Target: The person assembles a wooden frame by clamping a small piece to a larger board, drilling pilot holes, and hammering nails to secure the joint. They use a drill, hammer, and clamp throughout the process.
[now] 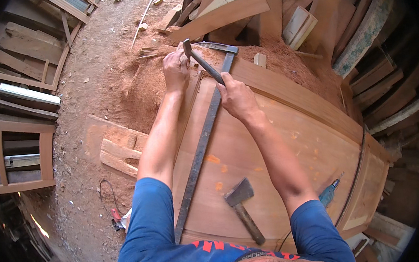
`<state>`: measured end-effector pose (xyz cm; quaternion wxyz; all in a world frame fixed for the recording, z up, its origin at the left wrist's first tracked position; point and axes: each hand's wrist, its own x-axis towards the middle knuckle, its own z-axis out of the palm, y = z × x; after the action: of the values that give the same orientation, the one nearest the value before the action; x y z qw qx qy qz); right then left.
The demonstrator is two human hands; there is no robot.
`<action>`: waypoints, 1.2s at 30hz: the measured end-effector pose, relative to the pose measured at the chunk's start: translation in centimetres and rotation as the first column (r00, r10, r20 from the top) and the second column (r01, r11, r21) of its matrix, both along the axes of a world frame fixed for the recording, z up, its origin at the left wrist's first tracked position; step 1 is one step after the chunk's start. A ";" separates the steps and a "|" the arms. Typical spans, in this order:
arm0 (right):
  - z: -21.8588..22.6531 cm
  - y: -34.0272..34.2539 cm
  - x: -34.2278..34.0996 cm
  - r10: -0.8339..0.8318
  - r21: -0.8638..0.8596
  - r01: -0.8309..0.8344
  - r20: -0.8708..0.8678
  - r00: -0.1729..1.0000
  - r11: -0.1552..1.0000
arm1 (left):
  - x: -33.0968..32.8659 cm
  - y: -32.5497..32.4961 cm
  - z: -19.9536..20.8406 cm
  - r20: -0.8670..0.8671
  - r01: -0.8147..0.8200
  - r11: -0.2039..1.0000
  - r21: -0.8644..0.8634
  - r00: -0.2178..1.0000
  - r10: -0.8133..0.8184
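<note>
My right hand [238,97] grips a hammer [207,68] by its handle, the head up and to the left over the far end of a wooden door panel [279,140]. Close beside the hammer head is my left hand [176,70], its fingers pinched together near the panel's far left corner; what they hold is too small to make out. A long dark metal bar [201,156] with a short arm at its far end, like a bar clamp, lies along the panel between my forearms. Nearer my body, a hatchet [243,209] rests on the wood.
Right of my right arm lies a blue power tool [328,194]. Sawdust [142,87] and wood scraps [122,150] cover the ground on the left. Stacked boards [230,16] stand beyond the panel, and wooden frames [19,156] lean at the far left.
</note>
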<state>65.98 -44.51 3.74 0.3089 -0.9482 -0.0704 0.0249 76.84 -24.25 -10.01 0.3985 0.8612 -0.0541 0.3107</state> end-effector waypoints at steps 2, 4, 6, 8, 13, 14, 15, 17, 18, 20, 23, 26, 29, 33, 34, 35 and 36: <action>-0.5 -1.2 0.4 -0.020 -0.017 0.018 -0.099 0.995 1.000 | -3.3 0.7 1.8 -0.104 -0.085 0.994 0.069 0.990 0.092; 2.7 -0.9 -0.3 -0.032 0.163 0.026 0.037 0.999 0.986 | -9.0 1.9 4.4 -0.164 -0.182 0.979 0.095 0.967 0.196; 6.9 -0.8 -1.0 -0.069 0.326 -0.009 0.226 0.972 0.945 | -16.5 3.9 5.1 -0.283 -0.148 0.958 0.247 0.934 0.218; 8.1 -0.4 -2.1 -0.173 0.473 -0.025 0.370 0.913 0.881 | -25.2 4.5 7.5 -0.468 -0.134 0.956 0.261 0.849 0.247; -3.8 -1.8 -1.7 -0.075 0.128 0.036 0.313 0.947 0.991 | -42.6 4.1 12.0 -0.667 -0.106 0.859 0.500 0.586 0.460; -5.8 -2.7 -0.8 0.011 -0.135 -0.004 0.048 0.999 0.991 | -45.5 3.5 11.8 -0.686 -0.077 0.859 0.506 0.567 0.455; -5.5 -2.3 -1.2 0.007 -0.096 -0.001 0.062 0.998 0.995 | -48.4 3.4 10.9 -0.708 -0.044 0.856 0.516 0.540 0.455; -3.6 -1.9 -0.7 0.012 -0.030 -0.008 0.115 0.993 1.000 | -48.5 3.3 9.7 -0.704 -0.039 0.851 0.523 0.543 0.458; -0.7 -1.0 -1.3 -0.012 0.102 -0.003 0.148 0.989 0.995 | -48.7 3.4 9.5 -0.705 -0.044 0.853 0.520 0.541 0.458; 7.9 1.0 -1.8 -0.088 0.360 0.011 0.199 0.976 0.933 | -49.6 3.2 9.1 -0.715 -0.040 0.860 0.509 0.536 0.449; 8.7 1.9 -3.1 -0.274 0.668 -0.099 0.430 0.861 0.737 | -50.1 3.4 9.0 -0.718 -0.076 0.863 0.500 0.521 0.462; -2.5 -1.2 -1.0 -0.143 0.161 0.035 0.730 0.669 0.986 | -49.4 3.6 9.1 -0.714 -0.053 0.877 0.477 0.559 0.422; -7.9 -2.7 -0.8 -0.079 -0.054 0.088 0.151 0.985 0.995 | -49.4 3.8 9.1 -0.690 -0.070 0.871 0.486 0.581 0.432; 7.1 1.1 -2.4 -0.139 0.262 0.081 0.210 0.968 0.962 | -49.9 3.7 8.6 -0.700 -0.090 0.863 0.496 0.546 0.460; 9.6 2.5 -2.5 -0.184 0.385 0.088 0.222 0.957 0.919 | -50.1 3.6 8.6 -0.697 -0.104 0.858 0.503 0.538 0.474; 9.0 2.8 -2.7 -0.221 0.526 0.006 0.347 0.911 0.850 | -50.2 3.6 8.7 -0.699 -0.101 0.859 0.502 0.537 0.472; 7.6 3.0 -2.7 -0.278 0.639 -0.098 0.461 0.843 0.763 | -50.0 3.6 8.8 -0.698 -0.099 0.860 0.500 0.542 0.468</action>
<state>63.24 -41.53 11.30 0.5821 -0.7560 -0.1093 -0.2787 26.84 -20.69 -1.22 0.1357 0.9656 0.2115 -0.0661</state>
